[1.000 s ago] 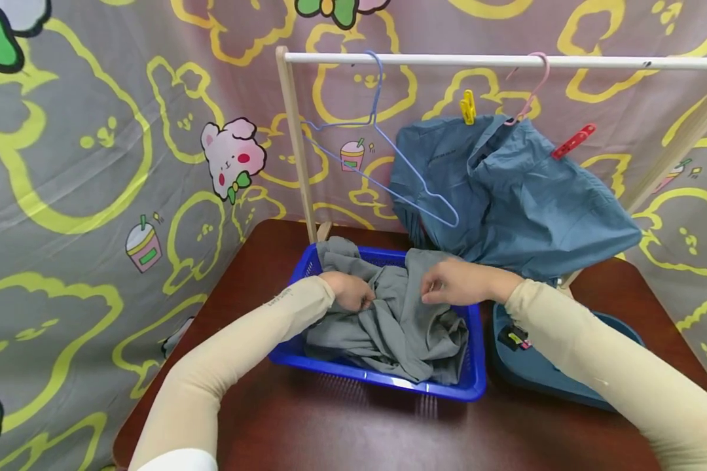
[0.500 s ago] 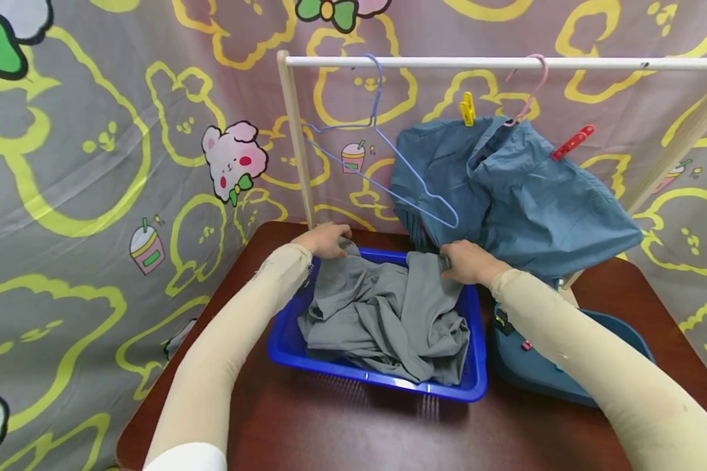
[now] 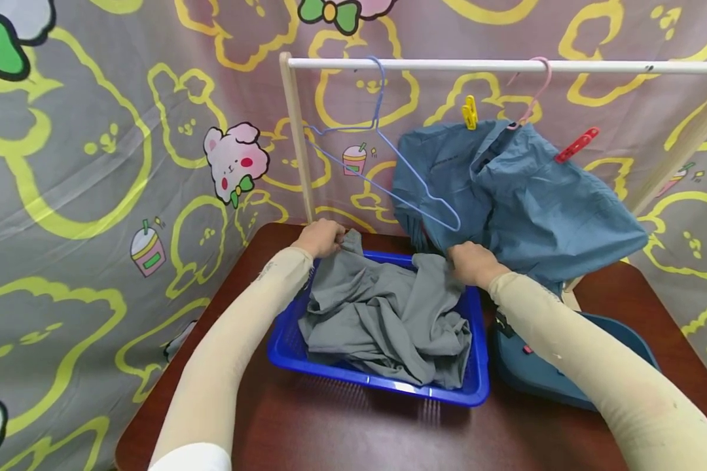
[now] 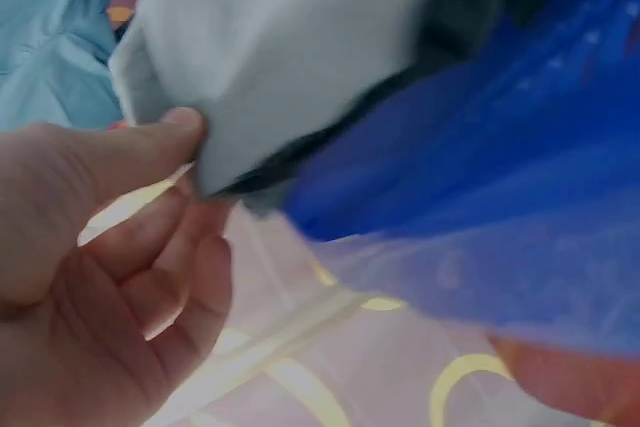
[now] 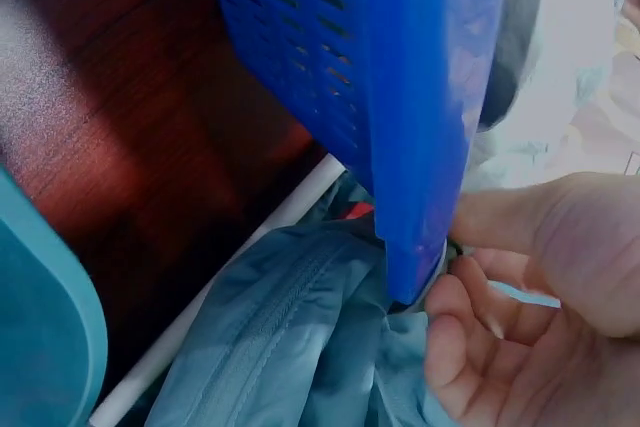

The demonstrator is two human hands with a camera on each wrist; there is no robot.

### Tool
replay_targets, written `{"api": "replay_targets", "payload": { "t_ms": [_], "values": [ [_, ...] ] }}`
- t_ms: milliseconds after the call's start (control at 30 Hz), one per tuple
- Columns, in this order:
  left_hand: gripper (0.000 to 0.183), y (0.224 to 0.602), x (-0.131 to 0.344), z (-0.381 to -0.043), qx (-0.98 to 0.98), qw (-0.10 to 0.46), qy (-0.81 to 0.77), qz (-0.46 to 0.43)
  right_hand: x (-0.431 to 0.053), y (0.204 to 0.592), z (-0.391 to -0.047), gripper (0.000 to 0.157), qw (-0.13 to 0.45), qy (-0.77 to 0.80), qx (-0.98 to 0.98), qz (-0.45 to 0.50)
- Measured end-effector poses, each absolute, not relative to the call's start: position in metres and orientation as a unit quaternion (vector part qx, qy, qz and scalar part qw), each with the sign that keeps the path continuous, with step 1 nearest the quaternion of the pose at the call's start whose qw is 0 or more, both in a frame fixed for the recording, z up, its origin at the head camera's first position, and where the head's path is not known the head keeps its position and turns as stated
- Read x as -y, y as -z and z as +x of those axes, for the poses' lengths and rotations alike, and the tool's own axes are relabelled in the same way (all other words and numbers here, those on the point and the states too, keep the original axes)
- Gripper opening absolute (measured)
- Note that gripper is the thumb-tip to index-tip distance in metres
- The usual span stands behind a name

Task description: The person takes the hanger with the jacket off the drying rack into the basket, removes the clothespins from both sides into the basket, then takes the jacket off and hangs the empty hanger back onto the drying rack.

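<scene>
A crumpled grey garment (image 3: 389,307) lies in the blue plastic basket (image 3: 383,378). At the basket's back left corner my left hand (image 3: 320,238) pinches one corner of the garment; in the left wrist view the thumb presses the grey cloth (image 4: 270,57) against the fingers. My right hand (image 3: 474,263) is at the back right corner, gripping the garment's other upper end. Up close in the right wrist view, thumb and curled fingers of that hand (image 5: 540,297) meet just beside the basket corner (image 5: 415,257), and the cloth there is mostly hidden.
Above the basket a blue hanger (image 3: 377,127) hangs from the white rail (image 3: 448,64). Right of it, blue-grey clothing (image 3: 542,196) hangs on a pink hanger (image 3: 533,108), with a yellow clip (image 3: 469,112) and a red clip (image 3: 577,144). A teal tray (image 3: 542,376) stands right of the basket.
My left hand has moved from the garment's middle to the back left corner. The right hand has moved to the back right. Both have taken hold of the garment, whose left side is spread out further.
</scene>
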State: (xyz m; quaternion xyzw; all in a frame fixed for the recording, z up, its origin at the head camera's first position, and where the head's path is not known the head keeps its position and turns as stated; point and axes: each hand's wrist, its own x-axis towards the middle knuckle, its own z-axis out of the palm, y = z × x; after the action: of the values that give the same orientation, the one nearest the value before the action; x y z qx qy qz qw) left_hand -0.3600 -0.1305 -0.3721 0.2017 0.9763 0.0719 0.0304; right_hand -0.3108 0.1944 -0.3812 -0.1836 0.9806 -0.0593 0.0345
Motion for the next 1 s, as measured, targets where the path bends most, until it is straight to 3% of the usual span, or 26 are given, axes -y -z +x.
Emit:
{"api": "replay_targets", "payload": {
  "t_ms": [167, 433, 600, 667, 867, 933, 1000],
  "values": [
    [0.025, 0.353, 0.128, -0.342, -0.968, 0.054, -0.071, 0.234, -0.196, 0.379, -0.312, 0.029, 0.008, 0.064, -0.981, -0.184],
    [0.015, 0.353, 0.111, -0.301, -0.921, 0.227, 0.004, 0.317, -0.193, 0.372, -0.297, 0.018, -0.034, 0.068, -0.96, -0.269],
    [0.014, 0.369, 0.103, -0.289, -0.912, 0.276, 0.032, 0.302, -0.187, 0.366, -0.272, 0.034, 0.025, 0.105, -0.929, -0.354],
    [0.016, 0.371, 0.102, -0.286, -0.915, 0.287, 0.031, 0.28, -0.182, 0.365, -0.261, 0.033, 0.062, 0.102, -0.918, -0.378],
    [0.072, 0.369, 0.095, -0.279, -0.927, 0.288, 0.017, 0.241, -0.163, 0.365, -0.241, 0.022, 0.179, 0.078, -0.911, -0.363],
    [0.086, 0.369, 0.091, -0.276, -0.928, 0.286, 0.014, 0.239, -0.158, 0.366, -0.239, 0.037, 0.213, 0.074, -0.913, -0.34],
    [0.097, 0.371, 0.087, -0.274, -0.928, 0.286, 0.015, 0.237, -0.154, 0.368, -0.237, 0.066, 0.246, 0.063, -0.912, -0.323]
  ]
}}
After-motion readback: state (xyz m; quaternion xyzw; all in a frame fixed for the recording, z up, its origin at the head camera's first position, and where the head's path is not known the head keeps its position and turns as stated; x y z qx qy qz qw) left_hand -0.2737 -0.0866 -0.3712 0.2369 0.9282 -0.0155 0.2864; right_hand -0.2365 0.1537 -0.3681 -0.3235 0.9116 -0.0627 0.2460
